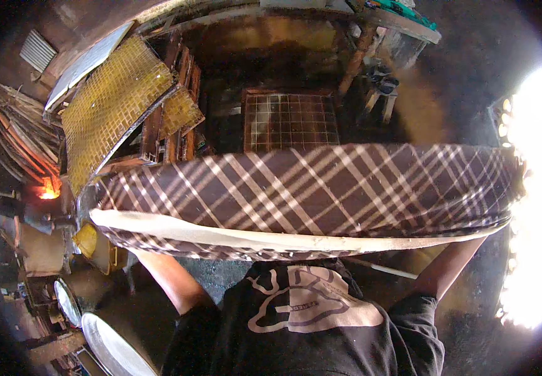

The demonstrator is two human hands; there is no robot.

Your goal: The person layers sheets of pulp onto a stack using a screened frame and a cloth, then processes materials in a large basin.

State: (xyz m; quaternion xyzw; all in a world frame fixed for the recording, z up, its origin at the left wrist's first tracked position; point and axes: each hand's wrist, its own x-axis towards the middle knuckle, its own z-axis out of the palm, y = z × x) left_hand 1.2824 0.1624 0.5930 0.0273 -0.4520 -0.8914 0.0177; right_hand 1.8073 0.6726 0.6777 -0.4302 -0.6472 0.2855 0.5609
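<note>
A wide, rounded thing covered in dark brown plaid cloth (302,188) stretches across the middle of the head view, raised in front of my chest. A pale cream band (271,237) runs along its near side; what lies beneath the cloth cannot be made out. My left forearm (164,276) reaches up to its left part, and my right forearm (455,263) goes to its right end. Both my hands are hidden behind it, so their fingers do not show.
Yellowish mesh panels (117,100) lean on wooden frames at the left. A fire (48,188) glows beside a pile of long sticks (23,135). Large round metal trays (111,348) stand lower left. A square gridded panel (293,122) lies ahead. Bright light (540,200) floods the right side.
</note>
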